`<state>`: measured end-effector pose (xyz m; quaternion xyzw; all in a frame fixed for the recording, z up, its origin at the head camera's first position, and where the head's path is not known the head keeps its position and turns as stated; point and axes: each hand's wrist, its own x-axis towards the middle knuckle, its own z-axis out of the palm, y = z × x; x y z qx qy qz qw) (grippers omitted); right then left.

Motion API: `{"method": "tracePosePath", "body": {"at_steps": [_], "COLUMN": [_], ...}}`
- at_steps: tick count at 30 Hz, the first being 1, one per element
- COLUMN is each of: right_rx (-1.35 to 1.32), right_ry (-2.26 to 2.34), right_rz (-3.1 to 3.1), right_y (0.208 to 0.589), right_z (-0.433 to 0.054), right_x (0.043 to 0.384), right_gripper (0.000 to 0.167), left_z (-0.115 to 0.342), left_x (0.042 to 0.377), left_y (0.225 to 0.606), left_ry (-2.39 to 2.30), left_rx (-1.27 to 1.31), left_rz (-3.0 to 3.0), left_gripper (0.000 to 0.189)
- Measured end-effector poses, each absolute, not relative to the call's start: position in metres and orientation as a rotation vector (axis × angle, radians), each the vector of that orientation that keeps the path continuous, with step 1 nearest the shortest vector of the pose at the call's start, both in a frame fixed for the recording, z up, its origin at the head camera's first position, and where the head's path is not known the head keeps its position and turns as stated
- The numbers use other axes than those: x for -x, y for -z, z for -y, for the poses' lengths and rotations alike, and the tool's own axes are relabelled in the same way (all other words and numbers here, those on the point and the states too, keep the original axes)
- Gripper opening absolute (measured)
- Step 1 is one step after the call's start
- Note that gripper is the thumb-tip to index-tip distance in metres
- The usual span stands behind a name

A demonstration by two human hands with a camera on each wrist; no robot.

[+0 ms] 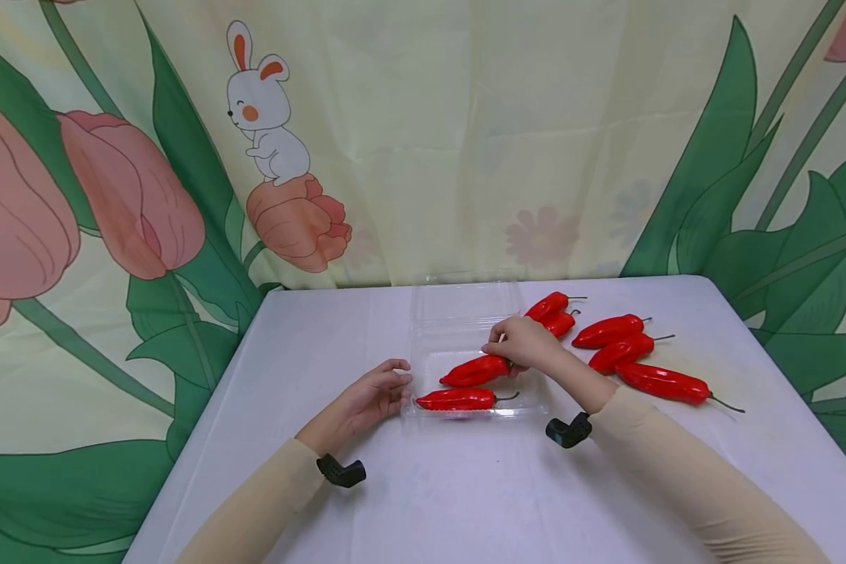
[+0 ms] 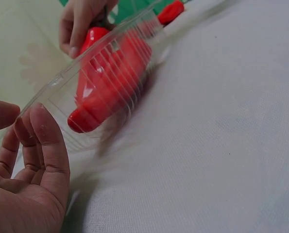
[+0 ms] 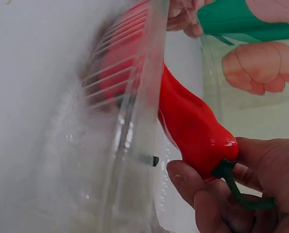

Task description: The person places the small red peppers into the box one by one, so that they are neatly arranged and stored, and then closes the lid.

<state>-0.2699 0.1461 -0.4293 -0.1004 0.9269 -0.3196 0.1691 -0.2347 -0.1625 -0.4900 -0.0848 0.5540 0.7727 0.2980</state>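
A clear plastic box (image 1: 423,345) with its lid swung back sits mid-table. In the left wrist view, my left hand (image 2: 35,170) pinches the near end of its rim between thumb and fingers. My right hand (image 1: 529,342) holds a red chili pepper (image 3: 195,126) at its stem end, fingers round the broad top and the green stem near the palm. Its tip points down into the box. Another red pepper (image 1: 458,399) lies inside along the front wall, seen through the ribbed plastic in both wrist views.
To the right of the box, several more red peppers lie on the white cloth: a pair (image 1: 609,332) side by side, a long one (image 1: 666,384) nearer, and two (image 1: 548,304) behind my right hand. A printed curtain (image 1: 430,141) hangs behind the table (image 1: 493,493).
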Motion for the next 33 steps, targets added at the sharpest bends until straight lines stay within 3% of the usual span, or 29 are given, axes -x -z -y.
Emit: {"method": "tracePosePath", "body": {"at_steps": [33], "right_rx": [0.347], "right_ry": [0.823], "right_rz": [-2.731], "right_y": [0.455], "right_z": [-0.118], "right_x": [0.262], "right_gripper": [0.023], "left_z": [0.160], "left_x": [0.237], "left_y": [0.496], "left_ry": [-2.084], "left_rx": [0.242], "left_rz": [-1.444], "left_gripper": [0.027]}}
